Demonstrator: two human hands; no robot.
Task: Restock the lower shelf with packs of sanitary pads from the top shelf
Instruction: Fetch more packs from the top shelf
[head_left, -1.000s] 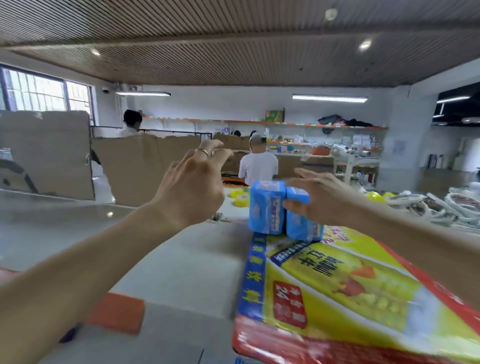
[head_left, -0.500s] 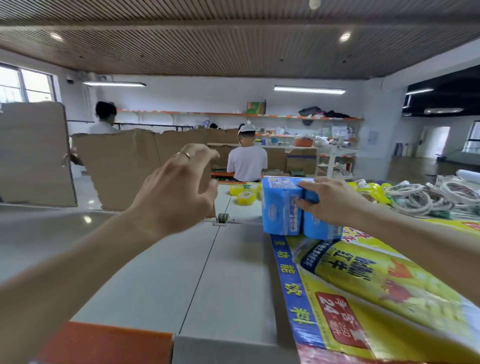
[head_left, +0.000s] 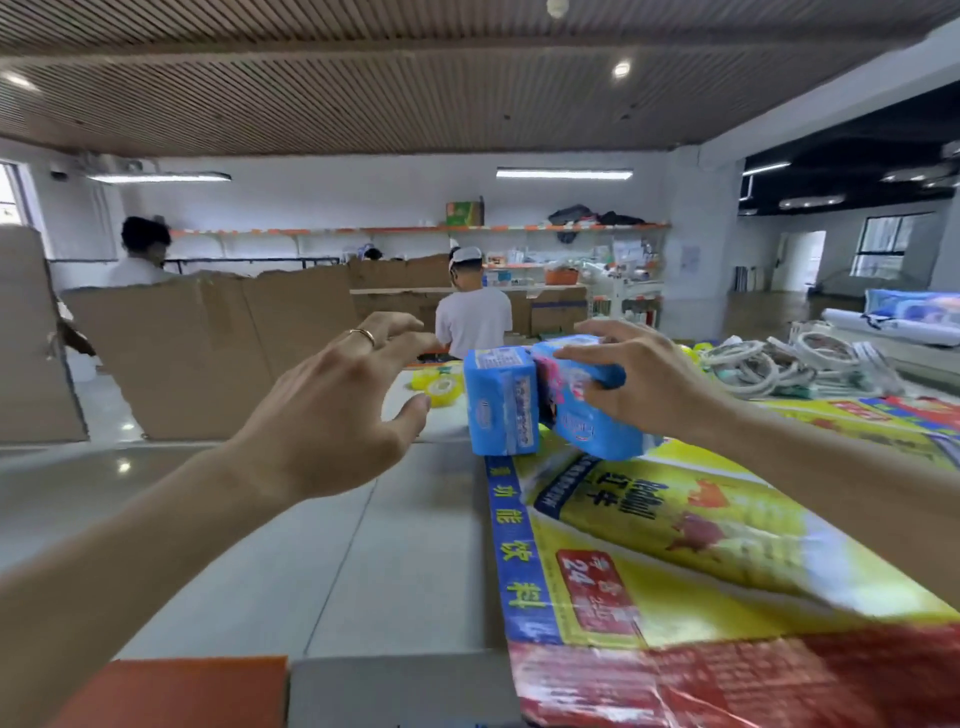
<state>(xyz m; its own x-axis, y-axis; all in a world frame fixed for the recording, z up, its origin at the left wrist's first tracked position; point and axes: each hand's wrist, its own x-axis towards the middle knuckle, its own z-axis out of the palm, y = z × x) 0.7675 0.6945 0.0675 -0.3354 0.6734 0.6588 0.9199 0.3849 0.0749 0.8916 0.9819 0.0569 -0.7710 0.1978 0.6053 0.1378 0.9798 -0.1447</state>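
while the right hand (head_left: 639, 379) curls its fingers round the right blue pack (head_left: 587, 410), tilting it up off the yellow carton (head_left: 701, 525), the left pack (head_left: 501, 400) stands upright on its long axis at the carton's far left corner. the left hand (head_left: 332, 410) hovers spread and empty just beside it, nearer to it, likely to take it.

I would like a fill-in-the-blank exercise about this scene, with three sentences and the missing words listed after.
1. The right hand grips a ____ plastic pack of pads.
2. The second upright pack stands to the ____ of the gripped pack.
3. The left hand, wearing a thin ____ on one finger, is spread and holds nothing.

Missing words: blue; left; ring
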